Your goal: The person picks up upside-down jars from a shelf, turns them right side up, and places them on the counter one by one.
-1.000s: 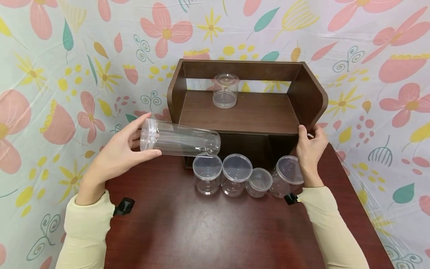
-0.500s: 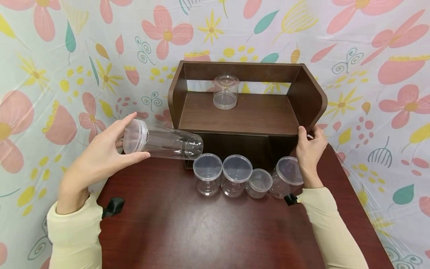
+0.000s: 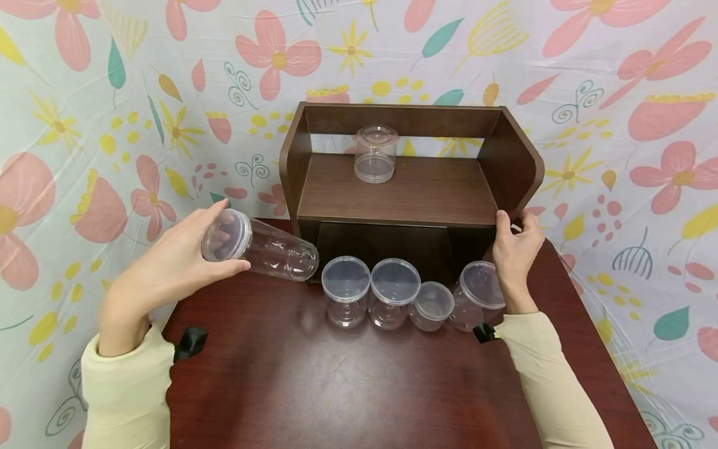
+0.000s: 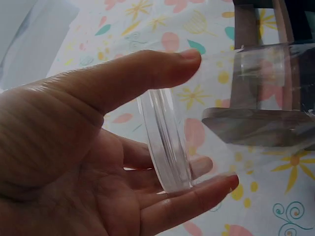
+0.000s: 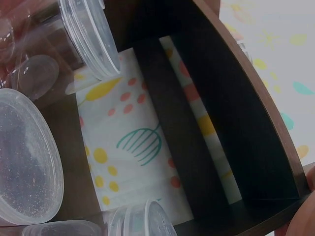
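Note:
A tall clear plastic jar (image 3: 275, 249) is tilted almost onto its side, its base pointing right and a little down. My left hand (image 3: 174, 255) grips it around the lid end (image 4: 165, 142), thumb on one side and fingers on the other. The jar's base hangs just left of the row of short jars. My right hand (image 3: 517, 259) holds the front right edge of the brown wooden shelf (image 3: 392, 199), thumb on top. On the upper board stands a short clear jar (image 3: 375, 156).
Along the shelf's front on the dark red table (image 3: 336, 386) stand several lidded clear jars, among them a left one (image 3: 346, 290), a small one (image 3: 432, 305) and a right one (image 3: 479, 293) partly behind my right wrist. Flower-patterned cloth (image 3: 157, 125) hangs behind and at both sides.
My left hand has drawn the tall jar left, away from the shelf's front and the short jars, and its base has dipped lower. My right hand has stayed on the shelf edge.

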A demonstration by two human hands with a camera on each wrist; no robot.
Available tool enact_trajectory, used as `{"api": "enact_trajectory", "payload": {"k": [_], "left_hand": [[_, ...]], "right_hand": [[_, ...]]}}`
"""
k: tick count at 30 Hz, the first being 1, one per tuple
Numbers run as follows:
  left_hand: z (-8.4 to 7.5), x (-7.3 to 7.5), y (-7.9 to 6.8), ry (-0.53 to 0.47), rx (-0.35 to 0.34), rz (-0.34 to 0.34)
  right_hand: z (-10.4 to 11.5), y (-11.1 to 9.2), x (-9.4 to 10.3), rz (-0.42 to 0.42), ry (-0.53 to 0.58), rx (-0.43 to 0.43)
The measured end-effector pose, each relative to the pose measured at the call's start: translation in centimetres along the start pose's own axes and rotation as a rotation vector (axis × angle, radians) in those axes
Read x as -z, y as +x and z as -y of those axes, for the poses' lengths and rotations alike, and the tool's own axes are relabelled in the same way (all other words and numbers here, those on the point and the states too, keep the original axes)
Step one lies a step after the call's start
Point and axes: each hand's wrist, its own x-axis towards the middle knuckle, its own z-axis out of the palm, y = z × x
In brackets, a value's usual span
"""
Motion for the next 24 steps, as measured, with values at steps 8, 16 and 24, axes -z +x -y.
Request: {"api": "enact_trajectory", "payload": {"k": [8, 16, 24], "left_hand": [[0.6, -1.9, 1.8, 0.026, -0.015, 0.050], [0.7, -4.4, 3.7, 0.102, 0.007, 0.094], [1.0, -6.6, 5.0, 0.150, 0.046, 0.134]], "right_hand": [[-0.2, 0.0, 0.1, 0.000, -0.019, 0.007], [-0.3, 0.1, 0.2, -0.005, -0.018, 0.011], [-0.3, 0.0, 0.1, 0.002, -0.025, 0.002]]}}
